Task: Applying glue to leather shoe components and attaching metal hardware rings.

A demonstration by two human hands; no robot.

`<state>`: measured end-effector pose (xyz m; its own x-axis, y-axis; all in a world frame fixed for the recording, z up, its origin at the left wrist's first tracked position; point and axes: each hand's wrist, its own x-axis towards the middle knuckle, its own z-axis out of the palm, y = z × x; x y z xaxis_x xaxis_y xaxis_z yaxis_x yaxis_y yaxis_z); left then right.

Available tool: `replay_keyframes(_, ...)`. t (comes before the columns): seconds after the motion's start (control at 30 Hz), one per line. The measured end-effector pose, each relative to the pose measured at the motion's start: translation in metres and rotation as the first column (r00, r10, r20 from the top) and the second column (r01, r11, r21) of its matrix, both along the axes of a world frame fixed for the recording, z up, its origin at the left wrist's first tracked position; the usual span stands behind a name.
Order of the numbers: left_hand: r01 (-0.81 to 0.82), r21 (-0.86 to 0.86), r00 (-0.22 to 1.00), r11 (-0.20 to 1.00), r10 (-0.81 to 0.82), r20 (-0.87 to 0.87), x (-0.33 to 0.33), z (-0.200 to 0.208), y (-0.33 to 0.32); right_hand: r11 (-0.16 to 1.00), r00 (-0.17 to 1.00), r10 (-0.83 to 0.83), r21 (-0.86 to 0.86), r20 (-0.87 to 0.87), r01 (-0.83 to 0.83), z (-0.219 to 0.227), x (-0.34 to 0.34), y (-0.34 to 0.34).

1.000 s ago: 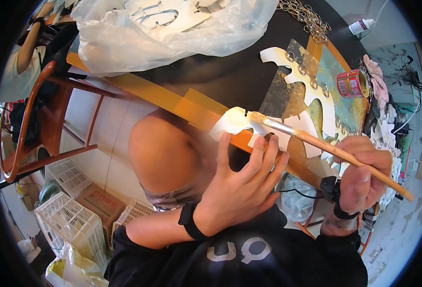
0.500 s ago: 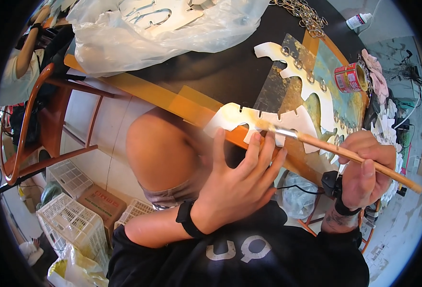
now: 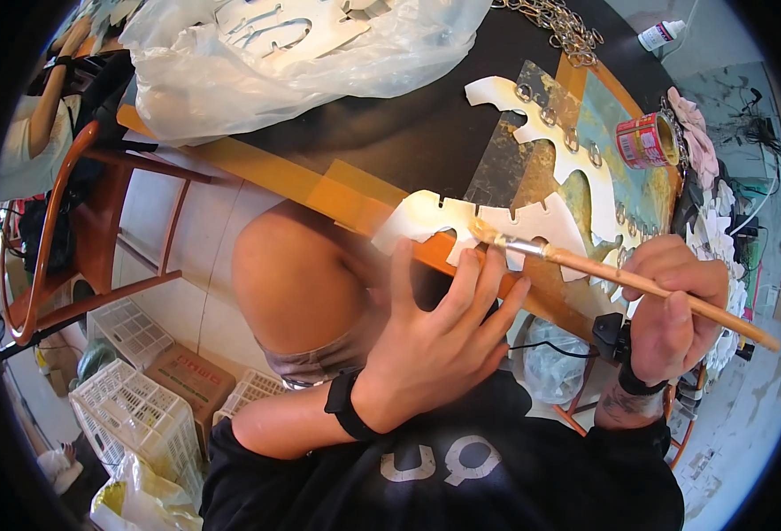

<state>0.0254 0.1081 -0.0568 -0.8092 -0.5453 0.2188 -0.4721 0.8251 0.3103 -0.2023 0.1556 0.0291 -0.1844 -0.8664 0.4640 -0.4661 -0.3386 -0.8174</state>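
A white cut-out piece (image 3: 536, 221) with notched edges lies at the table's near edge. My left hand (image 3: 439, 323) rests its fingertips along the near side of this piece, fingers stretched and spread. A wooden-handled paintbrush (image 3: 607, 270) is gripped in my right hand (image 3: 678, 305), fingers closed round the handle. Its pale bristles touch the piece near the middle, where the surface left of them looks wet and yellowish. Behind lies a second curved white piece (image 3: 554, 146) with metal rings along its edge. An open red tin (image 3: 642, 142) stands on its far right.
A clear plastic bag (image 3: 231, 97) with more white cut-outs covers the far left tabletop. A metal chain (image 3: 567, 31) and a small white bottle (image 3: 660, 35) lie at the back. A wooden chair (image 3: 80, 230), crates (image 3: 134, 407) and a cardboard box (image 3: 187, 380) stand on the left. Another person sits beyond.
The brush tip has moved slightly left along the white piece, with my right hand following. My left hand keeps its place on the near edge.
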Motion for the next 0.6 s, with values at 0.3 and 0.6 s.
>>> replay_keyframes(0.3,0.033,0.023,0.999,0.999,-0.033,0.002,0.001,0.002,0.000,1.000,1.000,0.010,0.010,-0.011,-0.010,-0.001,0.000,-0.002)
replay_keyframes(0.6,0.033,0.015,0.999,0.999,-0.034,0.028,-0.001,0.005,0.001,0.999,0.998,-0.032,-0.030,-0.046,0.030,-0.002,-0.001,-0.001)
